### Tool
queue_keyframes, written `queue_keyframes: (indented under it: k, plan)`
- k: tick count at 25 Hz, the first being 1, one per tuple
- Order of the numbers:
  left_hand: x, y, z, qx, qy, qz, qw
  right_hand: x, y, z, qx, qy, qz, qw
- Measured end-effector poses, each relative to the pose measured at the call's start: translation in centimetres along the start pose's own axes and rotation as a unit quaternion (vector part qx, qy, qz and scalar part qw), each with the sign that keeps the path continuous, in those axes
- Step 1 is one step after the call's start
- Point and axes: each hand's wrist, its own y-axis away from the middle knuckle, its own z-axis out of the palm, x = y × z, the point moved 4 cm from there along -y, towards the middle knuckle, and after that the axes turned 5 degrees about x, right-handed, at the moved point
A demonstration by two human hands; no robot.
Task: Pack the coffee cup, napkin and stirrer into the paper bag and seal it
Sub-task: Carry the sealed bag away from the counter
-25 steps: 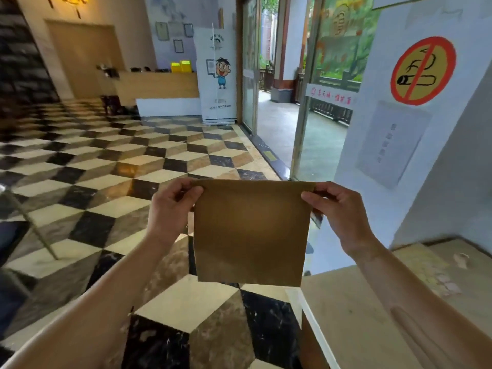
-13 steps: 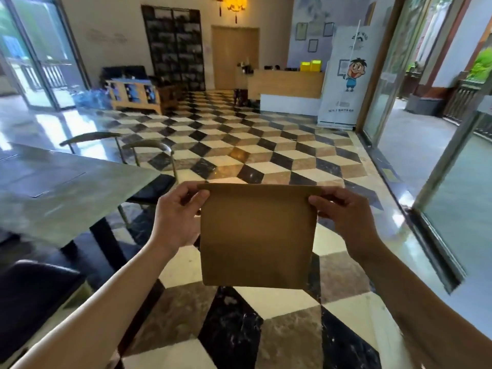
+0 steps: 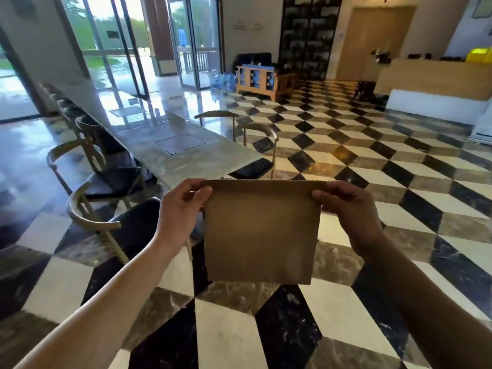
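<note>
A flat brown paper bag (image 3: 261, 233) hangs in the air in front of me, held by its two top corners. My left hand (image 3: 181, 211) pinches the top left corner between thumb and fingers. My right hand (image 3: 348, 209) pinches the top right corner the same way. The bag's top edge is level and folded shut along its width. No coffee cup, napkin or stirrer shows in this view.
A long grey stone table (image 3: 186, 153) stretches away on the left, with curved-back chairs (image 3: 106, 209) along both sides. A checkered marble floor (image 3: 372, 161) spreads to the right. A wooden counter (image 3: 436, 78) stands far right, a wooden bench (image 3: 263, 78) at the back.
My view has swung left, from the glass door and wall to the long table and chairs. Both hands keep the same hold on the bag's top corners.
</note>
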Motion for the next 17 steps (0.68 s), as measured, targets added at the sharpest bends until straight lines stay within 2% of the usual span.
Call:
queue_keyframes:
  k: [8, 17]
  plan:
    - [-1.8, -1.7, -2.9, 0.048, -0.027, 0.005, 0.998, 0.5, -2.7, 5.0, -0.032, -0.027, -0.001, 0.999]
    - [-4.4, -8.9, -5.6, 0.038, -0.009, 0.016, 0.999, 0.8, -7.2, 11.5, -0.034, -0.034, -0.009, 0.999]
